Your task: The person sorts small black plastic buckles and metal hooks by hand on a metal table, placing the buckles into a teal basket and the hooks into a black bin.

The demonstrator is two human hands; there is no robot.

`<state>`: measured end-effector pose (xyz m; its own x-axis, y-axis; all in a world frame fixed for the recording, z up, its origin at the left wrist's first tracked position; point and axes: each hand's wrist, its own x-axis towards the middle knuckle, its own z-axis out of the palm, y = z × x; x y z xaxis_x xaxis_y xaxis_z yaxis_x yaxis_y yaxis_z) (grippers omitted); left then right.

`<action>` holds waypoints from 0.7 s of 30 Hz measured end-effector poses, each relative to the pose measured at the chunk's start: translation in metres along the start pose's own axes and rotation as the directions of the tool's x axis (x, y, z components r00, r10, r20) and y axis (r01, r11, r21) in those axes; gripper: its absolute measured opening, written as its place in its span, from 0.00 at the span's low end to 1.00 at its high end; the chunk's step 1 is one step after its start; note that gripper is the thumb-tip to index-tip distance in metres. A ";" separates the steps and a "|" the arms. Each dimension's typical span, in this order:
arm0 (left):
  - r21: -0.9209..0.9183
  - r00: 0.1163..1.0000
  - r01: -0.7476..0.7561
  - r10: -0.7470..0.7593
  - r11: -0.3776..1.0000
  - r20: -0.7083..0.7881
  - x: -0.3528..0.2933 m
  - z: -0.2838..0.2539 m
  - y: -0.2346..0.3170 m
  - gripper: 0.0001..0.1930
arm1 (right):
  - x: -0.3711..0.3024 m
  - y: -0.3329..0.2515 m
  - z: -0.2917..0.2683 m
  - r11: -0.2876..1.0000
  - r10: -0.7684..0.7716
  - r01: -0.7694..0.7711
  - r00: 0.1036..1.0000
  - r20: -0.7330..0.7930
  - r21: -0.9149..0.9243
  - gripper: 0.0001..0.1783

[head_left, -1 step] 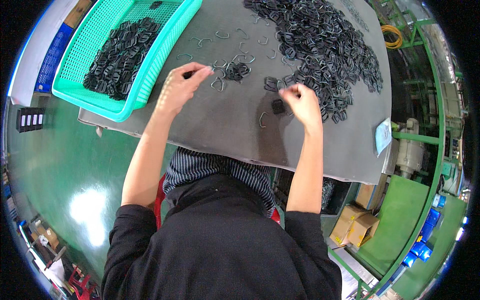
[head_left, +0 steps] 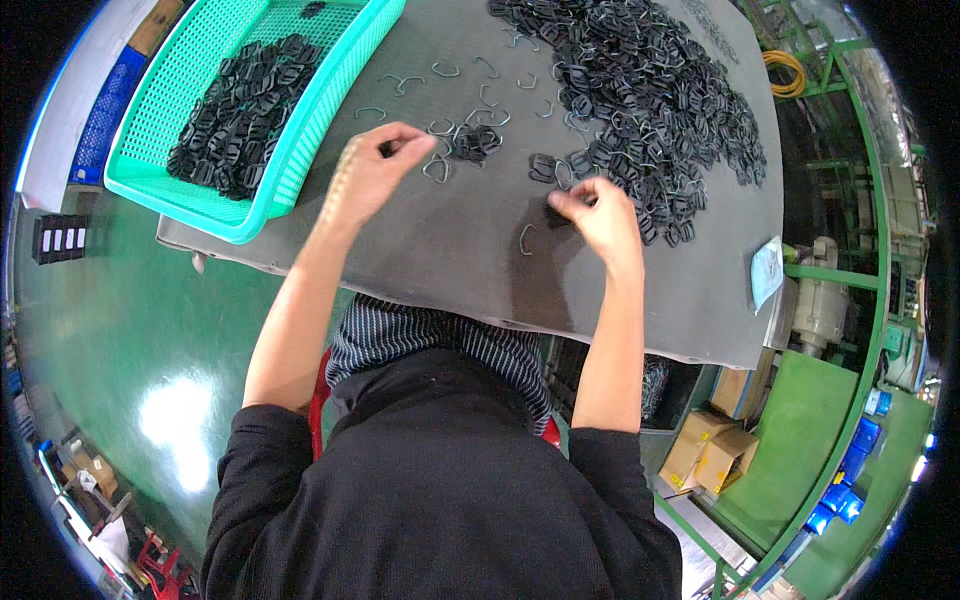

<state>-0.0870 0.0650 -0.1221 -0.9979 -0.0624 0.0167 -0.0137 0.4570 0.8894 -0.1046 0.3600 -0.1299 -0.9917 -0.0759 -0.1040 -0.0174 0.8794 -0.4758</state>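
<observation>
My left hand (head_left: pixel 375 175) is over the table, thumb and fingers pinched together beside bent wire hooks (head_left: pixel 437 170). What lies between its fingertips is too small to make out. A little cluster of black buckles (head_left: pixel 474 143) lies just right of those fingertips. My right hand (head_left: pixel 608 225) has its thumb and fingers closed at a small black plastic buckle (head_left: pixel 557 218), mostly covered by the fingers. Just beyond it lie another black buckle (head_left: pixel 542 167) and a wire ring. One loose wire hook (head_left: pixel 525 240) rests to the left of the right hand.
A large heap of black buckles with wire pieces (head_left: pixel 650 95) covers the table's far right. At the left, a green plastic basket (head_left: pixel 335 110) holds many black buckles. A light-blue packet (head_left: pixel 767 272) lies at the right edge of the grey table (head_left: pixel 440 245).
My right hand has come slightly nearer and down onto the black buckle, which was uncovered before. My left hand has shifted slightly right.
</observation>
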 end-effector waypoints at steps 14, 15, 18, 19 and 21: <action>-0.088 0.947 -0.023 0.050 0.996 0.317 0.055 0.032 0.038 0.16 | 0.009 0.006 -0.021 0.384 -0.062 -0.192 0.971 0.233 0.903 0.10; -0.048 0.948 0.004 0.011 0.999 0.317 0.059 0.028 0.038 0.16 | 0.022 0.005 -0.012 0.671 -0.006 -0.147 0.979 0.203 0.726 0.13; 0.031 0.916 0.143 -0.144 0.989 0.374 0.065 0.017 0.026 0.16 | 0.037 -0.027 0.004 0.995 -0.092 0.090 0.995 0.040 0.053 0.16; 0.051 0.889 0.188 -0.192 0.981 0.415 0.067 0.015 0.027 0.16 | 0.038 -0.033 0.001 0.992 -0.125 0.126 0.990 0.065 -0.007 0.17; -0.007 0.887 0.202 -0.180 0.979 0.426 0.066 0.011 0.029 0.15 | 0.047 -0.026 -0.003 0.982 -0.145 0.132 0.985 0.091 0.138 0.18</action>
<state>-0.1537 0.0841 -0.0999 -0.9094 0.2401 -0.3396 -0.2145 0.4288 0.8776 -0.1516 0.3353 -0.1197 -0.9629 -0.2452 -0.1126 -0.1304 0.7883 -0.6013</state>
